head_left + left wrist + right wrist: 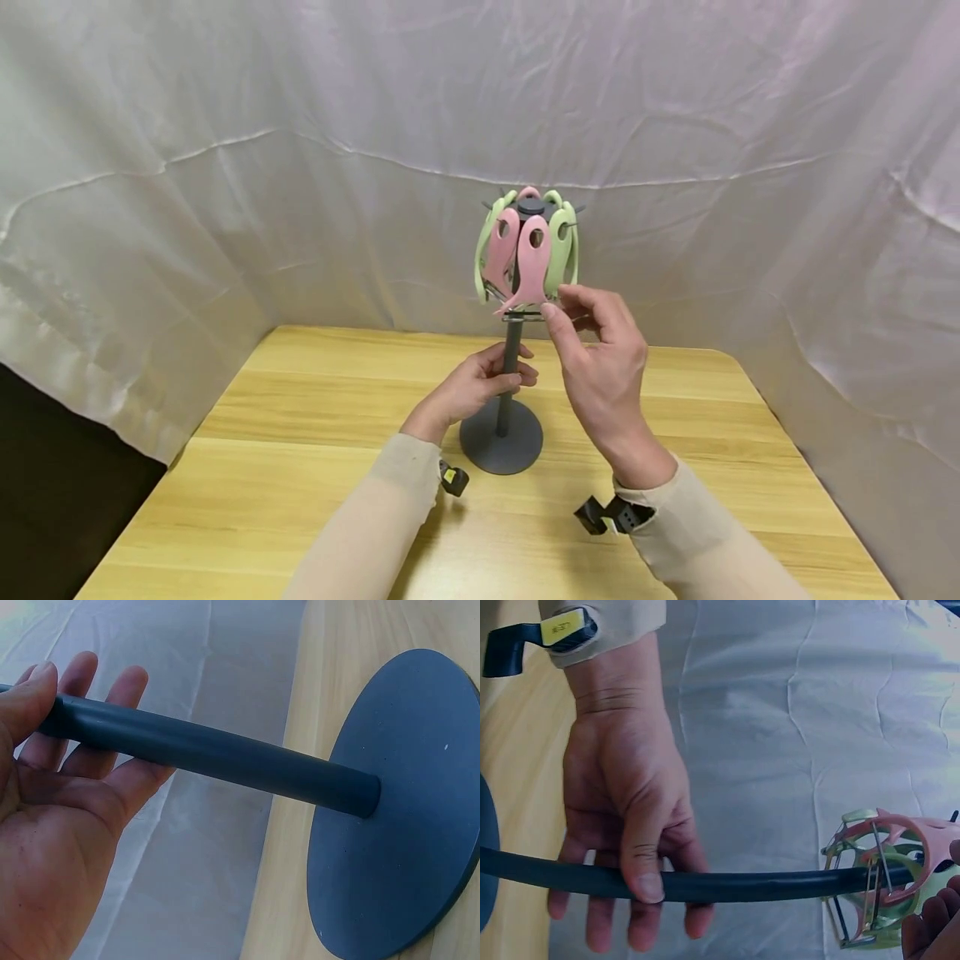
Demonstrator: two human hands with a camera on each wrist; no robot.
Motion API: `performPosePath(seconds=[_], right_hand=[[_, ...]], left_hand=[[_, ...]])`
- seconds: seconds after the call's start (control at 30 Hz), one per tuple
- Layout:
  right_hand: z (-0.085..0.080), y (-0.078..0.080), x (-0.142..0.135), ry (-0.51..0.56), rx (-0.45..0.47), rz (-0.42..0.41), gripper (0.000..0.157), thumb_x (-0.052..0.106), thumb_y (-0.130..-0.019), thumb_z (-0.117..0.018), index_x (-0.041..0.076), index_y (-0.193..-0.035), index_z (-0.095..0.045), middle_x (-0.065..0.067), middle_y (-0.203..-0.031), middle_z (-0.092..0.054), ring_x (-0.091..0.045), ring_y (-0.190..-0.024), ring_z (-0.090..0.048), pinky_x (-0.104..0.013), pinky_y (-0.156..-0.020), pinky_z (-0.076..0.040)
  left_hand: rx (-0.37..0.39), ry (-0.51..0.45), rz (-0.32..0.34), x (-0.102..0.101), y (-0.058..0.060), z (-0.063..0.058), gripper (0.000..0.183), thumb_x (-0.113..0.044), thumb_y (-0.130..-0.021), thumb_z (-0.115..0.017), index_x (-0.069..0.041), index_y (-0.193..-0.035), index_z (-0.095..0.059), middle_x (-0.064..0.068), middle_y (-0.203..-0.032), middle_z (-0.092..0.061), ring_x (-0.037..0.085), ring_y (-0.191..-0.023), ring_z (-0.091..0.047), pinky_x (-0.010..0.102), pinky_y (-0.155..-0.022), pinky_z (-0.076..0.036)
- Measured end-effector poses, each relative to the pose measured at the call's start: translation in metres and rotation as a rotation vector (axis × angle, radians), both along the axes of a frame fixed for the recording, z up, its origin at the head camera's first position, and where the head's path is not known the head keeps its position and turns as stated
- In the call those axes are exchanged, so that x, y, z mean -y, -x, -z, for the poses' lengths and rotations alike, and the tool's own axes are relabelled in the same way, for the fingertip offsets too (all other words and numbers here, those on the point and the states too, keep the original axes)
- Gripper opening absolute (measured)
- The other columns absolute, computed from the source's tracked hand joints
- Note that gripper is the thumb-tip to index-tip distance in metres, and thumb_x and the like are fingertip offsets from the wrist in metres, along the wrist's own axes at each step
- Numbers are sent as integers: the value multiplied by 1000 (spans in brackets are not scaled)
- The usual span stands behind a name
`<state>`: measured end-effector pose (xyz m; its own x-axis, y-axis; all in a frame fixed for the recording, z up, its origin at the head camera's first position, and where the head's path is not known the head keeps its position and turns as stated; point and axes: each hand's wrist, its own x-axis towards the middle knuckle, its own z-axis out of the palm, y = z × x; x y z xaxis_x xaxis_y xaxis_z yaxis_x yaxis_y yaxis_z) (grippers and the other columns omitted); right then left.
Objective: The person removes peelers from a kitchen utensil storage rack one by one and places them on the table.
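Observation:
A dark grey stand has a round base (397, 802) and an upright pole (202, 754). Pink and green Y-shaped peelers hang by handle holes from hooks around its top, blades downward. My left hand (477, 383) holds the pole below the peelers, with thumb and fingers on opposite sides; the left wrist view shows its palm. Higher up, my right hand (603, 358) has bent fingers and its thumb at the lower end of the front pink peeler (533, 258), appearing to pinch it. A green peeler (559, 254) hangs beside those fingertips. In the right wrist view, the right fingers (934, 930) are partly cut off.
The stand's base rests on a light wooden table (300, 475). Pale fabric (420, 100) surrounds the table at the back and sides. Hooks (576, 208) stick out around the stand's top.

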<state>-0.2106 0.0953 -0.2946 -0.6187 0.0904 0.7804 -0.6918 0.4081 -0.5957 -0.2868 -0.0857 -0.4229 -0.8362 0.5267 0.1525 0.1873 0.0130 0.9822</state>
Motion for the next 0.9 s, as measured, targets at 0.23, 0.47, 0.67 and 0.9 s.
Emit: performPosePath(seconds=[0.23, 0.47, 0.67, 0.9], right_hand=[[-9, 5, 12, 10, -18, 24, 27, 17, -94, -82, 0, -114, -75, -15, -101, -70, -23, -89, -64, -26, -80, -52], [-15, 6, 19, -11, -6, 76, 33, 22, -90, -87, -1, -109, -73, -15, -98, -67, -25, -87, -61, -31, -75, -47], [-19, 7, 25, -48, 27, 130, 42, 28, -88, -89, -1, -110, -70, -15, -98, -63, -27, -88, -60, -34, -78, -45], [-21, 9, 29, -51, 79, 163, 44, 34, -87, -89, 2, -107, -67, -13, -97, -60, -26, -86, -57, -33, -77, -44]], left_hand=[[6, -12, 1, 1, 0, 1, 32, -7, -108, -60, -11, -139, -60, 16, -129, -73, 26, -125, -71, 45, -106, -56], [23, -11, 9, 1, 1, 2, 32, -10, -109, -59, -11, -141, -60, 23, -134, -69, 31, -127, -69, 45, -106, -55], [20, -16, 15, 1, 2, 3, 34, -6, -109, -57, -9, -142, -59, 32, -138, -64, 39, -130, -66, 44, -106, -55], [14, -16, 13, 0, 2, 2, 36, -7, -109, -58, -9, -144, -59, 31, -137, -65, 39, -130, -66, 44, -105, -56]])
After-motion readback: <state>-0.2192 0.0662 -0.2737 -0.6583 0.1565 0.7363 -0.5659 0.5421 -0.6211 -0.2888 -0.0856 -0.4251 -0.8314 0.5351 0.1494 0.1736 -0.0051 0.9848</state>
